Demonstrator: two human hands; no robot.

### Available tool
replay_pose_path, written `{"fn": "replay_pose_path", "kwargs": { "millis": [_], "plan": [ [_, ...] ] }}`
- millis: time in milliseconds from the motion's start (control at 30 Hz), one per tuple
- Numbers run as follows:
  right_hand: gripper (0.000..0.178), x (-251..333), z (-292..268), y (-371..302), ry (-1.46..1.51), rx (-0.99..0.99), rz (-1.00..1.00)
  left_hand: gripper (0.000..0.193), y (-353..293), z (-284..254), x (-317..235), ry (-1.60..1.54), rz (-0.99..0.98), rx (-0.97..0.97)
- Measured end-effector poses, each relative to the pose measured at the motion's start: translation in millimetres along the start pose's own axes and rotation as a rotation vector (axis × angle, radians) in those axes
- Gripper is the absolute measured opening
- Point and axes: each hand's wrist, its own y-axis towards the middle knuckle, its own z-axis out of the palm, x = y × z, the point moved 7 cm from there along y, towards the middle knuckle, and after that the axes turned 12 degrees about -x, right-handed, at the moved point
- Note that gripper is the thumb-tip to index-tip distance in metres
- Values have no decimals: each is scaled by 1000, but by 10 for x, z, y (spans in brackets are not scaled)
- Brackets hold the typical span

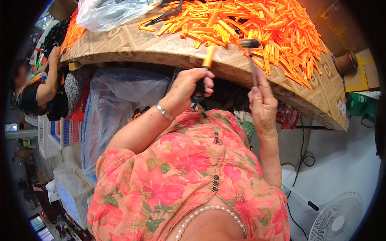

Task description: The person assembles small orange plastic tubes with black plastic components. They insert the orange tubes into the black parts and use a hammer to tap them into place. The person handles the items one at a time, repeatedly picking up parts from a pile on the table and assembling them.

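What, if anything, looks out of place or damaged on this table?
One thing: a dark, slender piece lies at the left end of the big heap of orange pieces, standing out by colour. The heap sprawls loosely across the table, close to its near edge. I see no clear damage.

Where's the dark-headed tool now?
The dark-headed tool is in the right hand, upper right of centre in the head view, by the table edge.

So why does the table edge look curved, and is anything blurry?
Head view: the fisheye lens bends the table into an arc and blackens the corners; the hammer-like tool in the right hand is smeared, likely by motion; the clear plastic bag shows pale glare.
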Motion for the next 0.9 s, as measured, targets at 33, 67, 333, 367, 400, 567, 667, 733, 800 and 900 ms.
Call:
{"fn": "replay_pose_path", "kwargs": {
  "millis": [33, 67, 333, 367, 400, 567, 667, 733, 800, 900],
  "plan": [
    [45, -17, -125, 11, 109, -80, 22, 22, -22, -145, 8, -46, 43, -79],
    [45, -11, -236, 26, 220, -158, 35, 21, -57, -326, 15, -91, 84, -162],
    [51, -389, -1591, 310, 188, -635, 264, 22, -217, -2846, 771, -663, 108, -885],
    [54, -509, -1778, 384, 115, -646, 263, 25, -208, -3126, 867, -767, 67, -882],
    [55, -645, -1968, 482, 101, -659, 246, 29, -190, -3409, 969, -872, 32, -879],
    [66, -1063, -2527, 866, -96, -677, 200, 66, -259, -3529, 752, -450, 37, -1143],
    [70, -991, -2324, 963, -42, -647, 230, 52, -146, -2776, 138, -230, 364, -817],
    [69, -1099, -2318, 1022, -64, -587, 192, 46, -55, -2109, -407, -14, 645, -680],
    [68, -1115, -2265, 1070, -158, -547, 102, 39, 130, -1760, -862, 392, 852, -687],
    [64, -1040, -2190, 1082, -120, -483, 188, 36, 274, -1269, -1494, 970, 1445, -803]
  ]
}}
